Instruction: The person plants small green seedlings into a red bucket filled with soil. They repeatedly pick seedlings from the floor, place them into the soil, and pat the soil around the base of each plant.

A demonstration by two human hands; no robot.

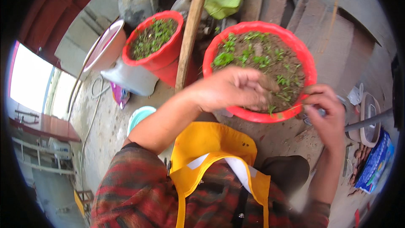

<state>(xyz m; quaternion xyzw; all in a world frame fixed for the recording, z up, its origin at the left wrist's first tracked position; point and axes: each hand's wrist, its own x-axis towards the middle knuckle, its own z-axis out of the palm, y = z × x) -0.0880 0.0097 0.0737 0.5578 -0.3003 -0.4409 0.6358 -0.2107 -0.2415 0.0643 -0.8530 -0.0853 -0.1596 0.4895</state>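
A round red plastic pot [306,53] filled with brown soil [258,49] stands before me. Small green seedlings [224,58] grow in it, thickest towards its far left part. Over the near part of the soil is my left hand [237,90], its fingers bent and blurred by motion; whether they pinch anything is unclear. At the pot's right rim my right hand [326,107] has its fingers curled, with the thumb close to the forefinger. A thin stem seems to lie by those fingertips, but I cannot tell whether it is held.
A wooden pole [191,31] leans between this pot and a second red pot [126,49] of seedlings. Left are a pink-white basin [118,36], a pale hose [91,117] and a turquoise basin [140,115]. Wooden boards [332,38] lie behind; a blue bag [375,161] lies at right.
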